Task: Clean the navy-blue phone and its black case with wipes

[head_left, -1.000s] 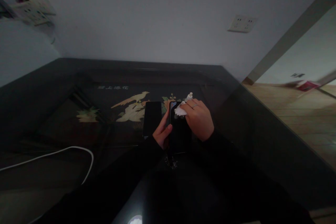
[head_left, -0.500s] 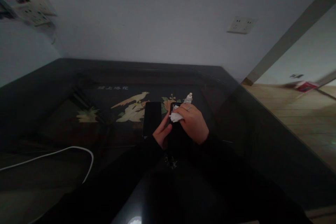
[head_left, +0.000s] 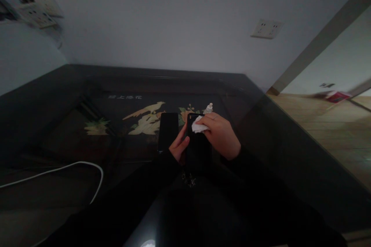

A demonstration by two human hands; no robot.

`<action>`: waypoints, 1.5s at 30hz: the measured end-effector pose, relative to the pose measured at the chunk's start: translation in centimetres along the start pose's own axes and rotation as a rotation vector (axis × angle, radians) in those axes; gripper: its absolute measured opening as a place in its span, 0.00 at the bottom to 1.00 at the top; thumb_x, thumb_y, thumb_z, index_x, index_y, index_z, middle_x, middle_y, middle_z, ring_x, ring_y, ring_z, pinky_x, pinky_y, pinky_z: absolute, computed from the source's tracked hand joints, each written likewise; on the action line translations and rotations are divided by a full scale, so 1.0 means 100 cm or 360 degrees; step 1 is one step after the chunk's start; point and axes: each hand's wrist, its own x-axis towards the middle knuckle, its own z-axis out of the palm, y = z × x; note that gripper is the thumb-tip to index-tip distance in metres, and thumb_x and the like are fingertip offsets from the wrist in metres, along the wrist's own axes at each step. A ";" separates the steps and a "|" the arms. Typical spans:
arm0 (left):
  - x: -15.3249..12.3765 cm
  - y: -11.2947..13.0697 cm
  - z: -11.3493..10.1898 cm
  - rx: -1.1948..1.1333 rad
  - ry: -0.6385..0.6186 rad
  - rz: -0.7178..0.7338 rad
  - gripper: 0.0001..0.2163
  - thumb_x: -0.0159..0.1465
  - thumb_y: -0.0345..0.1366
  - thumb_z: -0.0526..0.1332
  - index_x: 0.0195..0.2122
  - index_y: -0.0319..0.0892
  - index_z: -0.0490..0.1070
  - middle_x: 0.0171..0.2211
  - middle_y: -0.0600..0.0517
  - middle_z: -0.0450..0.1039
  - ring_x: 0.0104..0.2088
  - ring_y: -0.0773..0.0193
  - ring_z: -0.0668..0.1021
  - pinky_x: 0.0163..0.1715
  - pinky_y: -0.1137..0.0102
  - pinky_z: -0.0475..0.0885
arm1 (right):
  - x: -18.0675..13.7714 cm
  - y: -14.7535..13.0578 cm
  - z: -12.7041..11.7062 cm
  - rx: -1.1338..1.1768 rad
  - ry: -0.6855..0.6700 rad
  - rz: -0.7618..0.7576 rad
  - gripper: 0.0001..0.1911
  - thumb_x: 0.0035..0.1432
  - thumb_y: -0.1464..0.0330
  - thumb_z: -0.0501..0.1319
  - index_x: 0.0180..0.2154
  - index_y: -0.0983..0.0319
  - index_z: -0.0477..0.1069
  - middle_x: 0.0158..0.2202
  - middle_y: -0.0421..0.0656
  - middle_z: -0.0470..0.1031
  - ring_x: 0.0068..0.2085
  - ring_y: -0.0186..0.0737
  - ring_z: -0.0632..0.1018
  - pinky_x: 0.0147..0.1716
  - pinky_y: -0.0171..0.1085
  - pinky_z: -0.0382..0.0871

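Observation:
My left hand (head_left: 180, 144) grips the left edge of a black phone case (head_left: 198, 150), its thumb lying along the near side. A crumpled white tissue (head_left: 199, 125) is pinched in my right hand (head_left: 222, 133) and pressed against the upper part of the case. Whether a phone sits inside the case is too dark to tell. A small shiny charm (head_left: 189, 180) hangs at the case's lower end. Left of my hands, a dark phone (head_left: 168, 129) lies flat on the table. Just behind my right hand is a small white-capped bottle (head_left: 209, 107), partly hidden.
The dark glossy table (head_left: 121, 71) bears a bird-and-flower picture (head_left: 146, 121) and meets the wall. A white cable (head_left: 72, 164) curves across the left. Wall sockets (head_left: 266, 29) are on the wall, and a red box (head_left: 337, 96) is on the floor at right.
My right hand has slid the tissue to the right across the case, uncovering its upper left corner. My left hand has hardly moved.

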 end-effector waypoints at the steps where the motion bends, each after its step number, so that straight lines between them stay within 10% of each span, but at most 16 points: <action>1: 0.001 -0.003 -0.002 0.0043 -0.0018 0.0037 0.24 0.56 0.38 0.62 0.55 0.46 0.63 0.60 0.53 0.58 0.62 0.58 0.53 0.61 0.66 0.47 | 0.002 0.003 0.002 -0.0029 0.0118 -0.0020 0.11 0.53 0.80 0.54 0.34 0.64 0.72 0.34 0.45 0.74 0.39 0.42 0.72 0.41 0.38 0.63; 23: -0.003 -0.002 0.005 0.0123 -0.0073 0.0146 0.25 0.55 0.39 0.62 0.55 0.45 0.63 0.59 0.51 0.60 0.62 0.56 0.55 0.61 0.64 0.48 | 0.007 0.003 0.014 -0.0074 0.0308 -0.0091 0.14 0.54 0.79 0.53 0.38 0.64 0.73 0.34 0.47 0.74 0.39 0.43 0.71 0.41 0.40 0.64; 34: 0.002 0.012 0.003 -0.0328 0.0094 -0.0352 0.35 0.55 0.36 0.62 0.61 0.53 0.46 0.56 0.51 0.64 0.55 0.56 0.68 0.55 0.59 0.58 | -0.013 0.032 -0.002 0.2363 0.0336 0.1104 0.12 0.44 0.63 0.66 0.28 0.63 0.71 0.25 0.39 0.71 0.24 0.31 0.68 0.24 0.32 0.61; 40: 0.004 0.017 0.000 -0.0426 0.0099 -0.0432 0.23 0.53 0.31 0.63 0.51 0.51 0.62 0.38 0.56 0.75 0.38 0.64 0.76 0.44 0.65 0.67 | -0.032 0.030 0.004 0.2645 0.0206 0.1200 0.11 0.47 0.64 0.65 0.27 0.64 0.68 0.21 0.37 0.66 0.23 0.29 0.66 0.23 0.31 0.60; 45: 0.001 0.016 -0.003 -0.0579 -0.0092 -0.0721 0.20 0.52 0.54 0.59 0.37 0.43 0.70 0.29 0.51 0.71 0.23 0.68 0.70 0.20 0.72 0.65 | -0.038 0.023 0.012 0.2665 0.0162 0.1129 0.10 0.48 0.64 0.64 0.29 0.64 0.68 0.23 0.39 0.68 0.24 0.30 0.67 0.24 0.32 0.61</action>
